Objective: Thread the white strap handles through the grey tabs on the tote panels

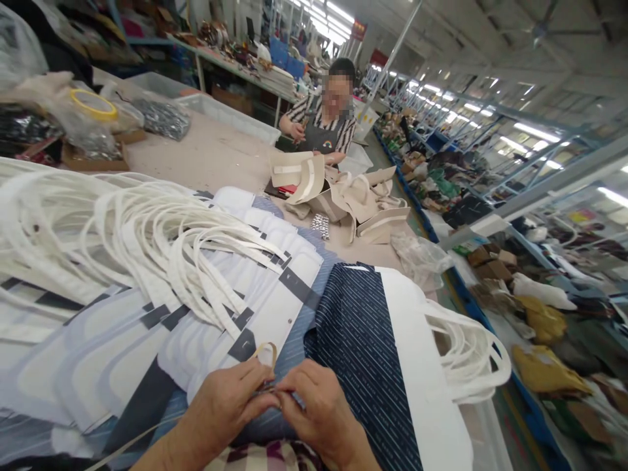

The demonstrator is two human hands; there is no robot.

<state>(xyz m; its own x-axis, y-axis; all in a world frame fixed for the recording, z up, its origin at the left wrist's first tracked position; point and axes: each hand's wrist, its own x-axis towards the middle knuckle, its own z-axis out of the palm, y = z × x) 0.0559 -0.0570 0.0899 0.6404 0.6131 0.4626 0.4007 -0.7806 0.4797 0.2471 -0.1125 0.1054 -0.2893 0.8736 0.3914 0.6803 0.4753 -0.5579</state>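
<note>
My left hand (230, 396) and my right hand (316, 399) meet at the front, fingertips pinched close together. A narrow tan strip (267, 348) loops up from between the left fingers, and a thin band trails off toward the lower left. What the right fingertips pinch is too small to make out. Left of my hands, white and pale blue bag panels (201, 350) lie fanned out, with cream strap handles (186, 255) piled over them. To the right rests a stack of navy striped panels (363, 333) with white bands and cream handles (471, 353).
Across the table (196, 154), a co-worker in a striped top (321, 121) sits behind beige bag pieces (343, 196). Yellow tape (93, 104) and plastic bags lie at the back left. Clear plastic (422, 255) sits near the right edge; racks line the far side.
</note>
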